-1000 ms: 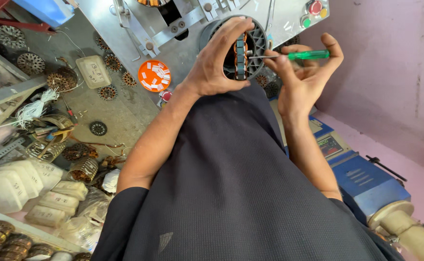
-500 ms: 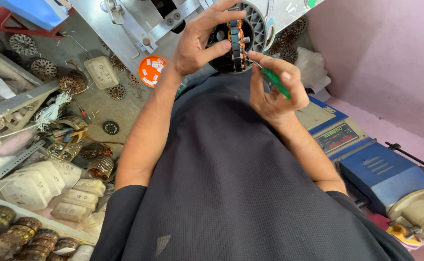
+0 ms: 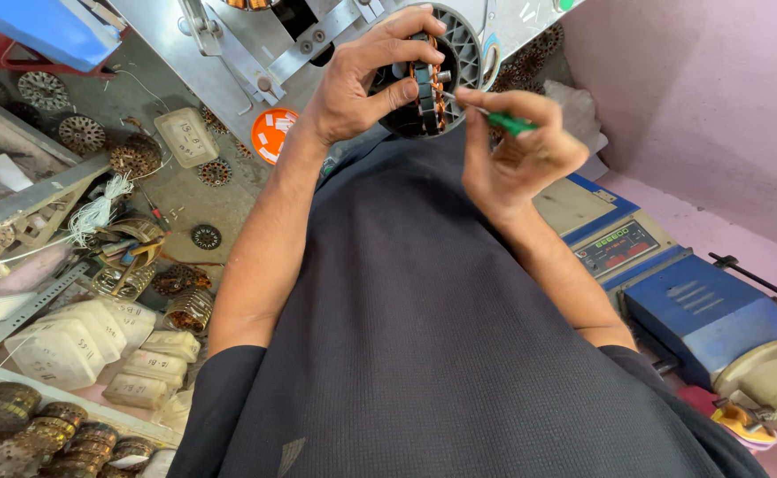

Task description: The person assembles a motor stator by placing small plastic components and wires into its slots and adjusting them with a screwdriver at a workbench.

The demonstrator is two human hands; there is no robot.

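Up near the top edge of view, left hand (image 3: 357,84) grips a round motor stator (image 3: 428,84) – fingers wrapped around it. Right hand (image 3: 517,146) pinches a green-handled tool (image 3: 505,121), tip at the copper windings – probing step, likely; next needs a steady tip.

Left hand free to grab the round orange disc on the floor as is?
Probably not: the left hand is wrapped around the round stator core, so it isn't free; the orange disc lies below, uncovered.
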